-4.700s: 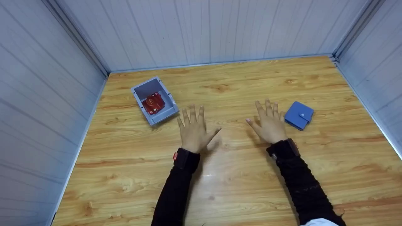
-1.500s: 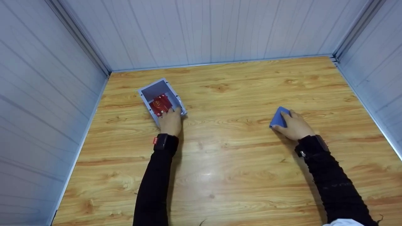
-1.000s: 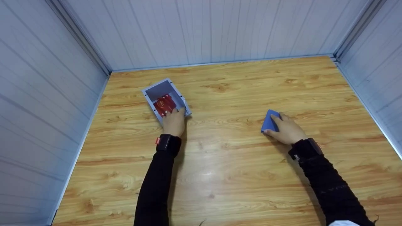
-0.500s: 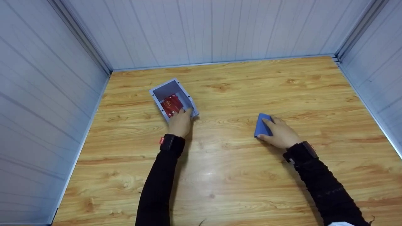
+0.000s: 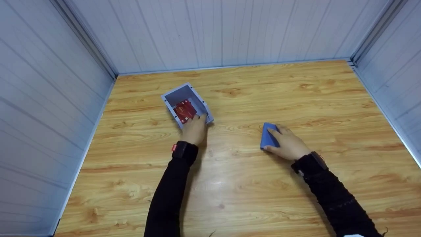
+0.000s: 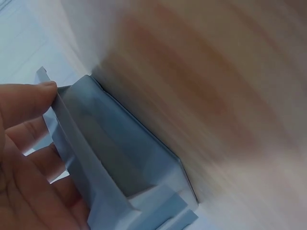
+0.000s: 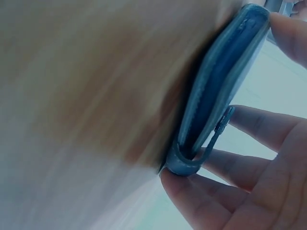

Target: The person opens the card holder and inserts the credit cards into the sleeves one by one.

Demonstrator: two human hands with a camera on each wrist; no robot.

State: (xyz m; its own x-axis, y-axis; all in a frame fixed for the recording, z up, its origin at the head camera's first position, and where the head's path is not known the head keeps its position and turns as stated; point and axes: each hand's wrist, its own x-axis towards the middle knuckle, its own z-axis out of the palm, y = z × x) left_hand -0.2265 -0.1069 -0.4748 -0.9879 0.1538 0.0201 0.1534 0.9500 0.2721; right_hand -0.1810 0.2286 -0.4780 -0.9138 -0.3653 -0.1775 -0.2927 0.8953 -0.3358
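Note:
A grey open-topped box with red cards inside sits left of the middle of the table. My left hand grips its near wall; in the left wrist view the thumb lies at the rim and the other fingers are on the same wall. To the right, my right hand holds a small blue wallet between thumb and fingers, low over the wood. From the right wrist view, its snap strap faces the fingers and the gap between the covers shows.
The wood-grain table is bounded by a white panel wall at the back and by more panels on the left and right. Black sleeves and wrist straps cover both forearms.
Both hands, spread flat on the table at first, have taken hold of the box and the wallet. Since then the box has slid right and the wallet left and nearer, closing the distance between them.

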